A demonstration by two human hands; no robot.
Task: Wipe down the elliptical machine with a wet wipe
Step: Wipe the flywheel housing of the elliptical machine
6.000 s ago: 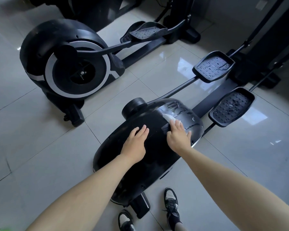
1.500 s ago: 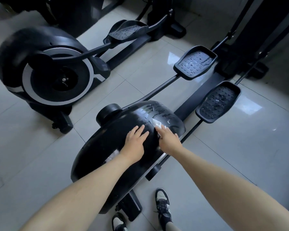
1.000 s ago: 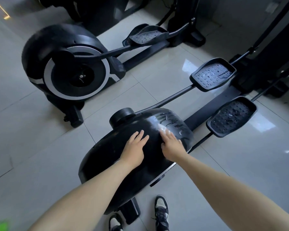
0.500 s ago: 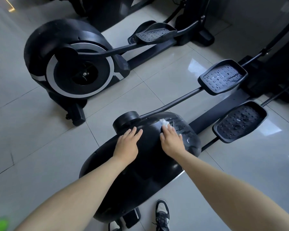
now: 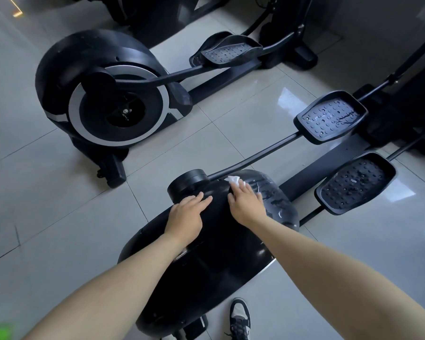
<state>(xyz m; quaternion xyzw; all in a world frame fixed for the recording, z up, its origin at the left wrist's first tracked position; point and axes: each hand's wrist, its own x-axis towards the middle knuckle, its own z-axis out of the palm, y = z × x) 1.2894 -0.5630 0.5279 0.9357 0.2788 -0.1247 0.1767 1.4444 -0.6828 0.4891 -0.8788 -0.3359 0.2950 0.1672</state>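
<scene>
A pale, glossy tiled floor (image 5: 47, 217) fills the view from above. In the lower centre lies the elliptical machine (image 5: 219, 253): a long, rounded, shiny black housing, with a thin silver edge along its right side and wet streaks (image 5: 275, 200) on its far end. A round black cap (image 5: 188, 184) sits at its upper left edge. Two dimpled black pedals, one farther (image 5: 329, 117) and one nearer (image 5: 353, 184), stand to the upper right on thin bars. A second machine (image 5: 91, 77), black with a silver ring, stands well apart to the upper left, with bare floor between. The left hand (image 5: 185, 217) rests flat on the housing, fingers straight. Just beside it, the right hand (image 5: 244, 203) presses straight fingers onto a white wet wipe (image 5: 233, 179) near the housing's far edge. A black and white shoe (image 5: 241, 317) stands just beside the near end.
</scene>
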